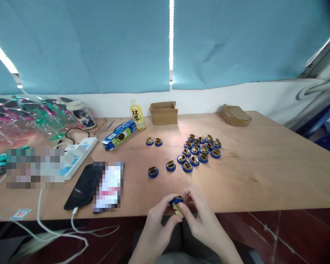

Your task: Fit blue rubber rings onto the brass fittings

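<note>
1. The left hand [157, 216] and right hand [200, 216] meet at the near bench [264, 172] edge, both pinching one blue-and-brass part [177, 204] between fingertips.
2. The part's blue ring faces up and away; its brass body runs down toward the person, long axis roughly upright, slightly tilted.
3. Beyond it lie loose parts [153, 171] and a cluster [199, 150].
4. A phone [81, 189] lies left, a box [164, 112] at the back.
</note>
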{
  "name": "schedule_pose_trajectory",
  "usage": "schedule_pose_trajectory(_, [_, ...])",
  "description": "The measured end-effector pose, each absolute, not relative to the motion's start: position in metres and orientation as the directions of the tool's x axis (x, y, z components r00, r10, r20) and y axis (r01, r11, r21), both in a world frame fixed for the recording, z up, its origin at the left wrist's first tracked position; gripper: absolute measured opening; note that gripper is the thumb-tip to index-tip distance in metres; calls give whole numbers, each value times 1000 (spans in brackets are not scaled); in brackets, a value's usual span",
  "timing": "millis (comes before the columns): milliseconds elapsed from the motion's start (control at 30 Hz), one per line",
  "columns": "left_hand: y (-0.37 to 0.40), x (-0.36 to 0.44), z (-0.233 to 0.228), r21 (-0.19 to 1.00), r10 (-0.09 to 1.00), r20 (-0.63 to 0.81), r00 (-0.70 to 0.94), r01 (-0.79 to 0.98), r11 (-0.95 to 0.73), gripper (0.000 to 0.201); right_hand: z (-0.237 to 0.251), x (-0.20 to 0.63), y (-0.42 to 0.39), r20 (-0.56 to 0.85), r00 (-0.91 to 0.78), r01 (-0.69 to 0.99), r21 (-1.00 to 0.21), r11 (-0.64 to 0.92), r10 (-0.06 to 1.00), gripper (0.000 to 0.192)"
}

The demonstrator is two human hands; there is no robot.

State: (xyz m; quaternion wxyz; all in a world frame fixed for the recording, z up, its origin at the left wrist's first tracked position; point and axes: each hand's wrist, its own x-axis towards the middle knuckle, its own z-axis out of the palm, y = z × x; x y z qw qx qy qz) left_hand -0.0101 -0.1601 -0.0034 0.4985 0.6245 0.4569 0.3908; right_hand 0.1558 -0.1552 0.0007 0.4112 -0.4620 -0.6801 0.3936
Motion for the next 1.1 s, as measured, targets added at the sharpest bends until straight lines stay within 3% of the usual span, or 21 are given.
schedule_pose_trajectory(200, [-162, -8, -8, 981, 958, 101, 267, 133, -140, 29, 2, 156, -158, 167, -249, 335, -909, 246, 954, 8])
schedule_pose_trajectory(600, [-161, -9, 0, 991, 971, 43, 236, 117, -72, 27, -1, 155, -165, 224, -241, 292, -911, 291, 944, 6])
schedule_pose_trajectory(733, [-163, -8, -3, 995, 974, 71, 215, 47, -83, 34, -1, 155, -164, 249, -206, 266, -916, 299, 946, 6])
schedule_pose_trajectory(933, [-159, -9, -7, 998, 968, 42, 249, -45, -32, 19, 3, 157, -161, 317, -165, 231, -908, 349, 934, 14])
schedule_pose_trajectory(1100, [-160, -6, -10, 995, 966, 40, 254, -98, -15, 18, -8, 157, -162, 274, -84, 141, -948, 284, 958, 15])
